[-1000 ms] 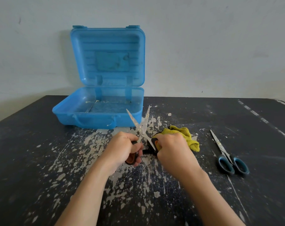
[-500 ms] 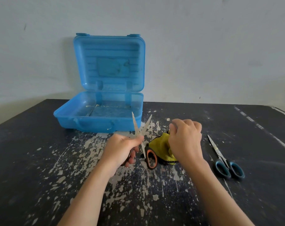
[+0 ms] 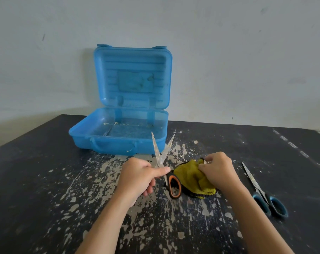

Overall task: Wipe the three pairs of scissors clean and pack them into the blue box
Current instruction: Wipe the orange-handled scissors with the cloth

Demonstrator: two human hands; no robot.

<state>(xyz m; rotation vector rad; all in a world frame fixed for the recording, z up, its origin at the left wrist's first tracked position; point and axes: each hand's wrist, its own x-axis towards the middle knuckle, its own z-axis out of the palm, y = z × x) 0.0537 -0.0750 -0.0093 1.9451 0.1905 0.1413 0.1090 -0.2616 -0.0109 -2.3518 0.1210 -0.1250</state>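
- Left hand (image 3: 137, 177) grips orange-handled scissors (image 3: 159, 156), blades spread toward 12 o'clock.
- Right hand (image 3: 217, 171) pinches yellow cloth (image 3: 190, 177).
- Blue box (image 3: 118, 145), lid up, at 11 o'clock; blue-handled scissors (image 3: 254, 182) at 3 o'clock.

Head view: looks forward-down, close over table (image 3: 45, 180)

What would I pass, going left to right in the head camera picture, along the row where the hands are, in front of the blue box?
left hand → orange-handled scissors → yellow cloth → right hand → blue-handled scissors
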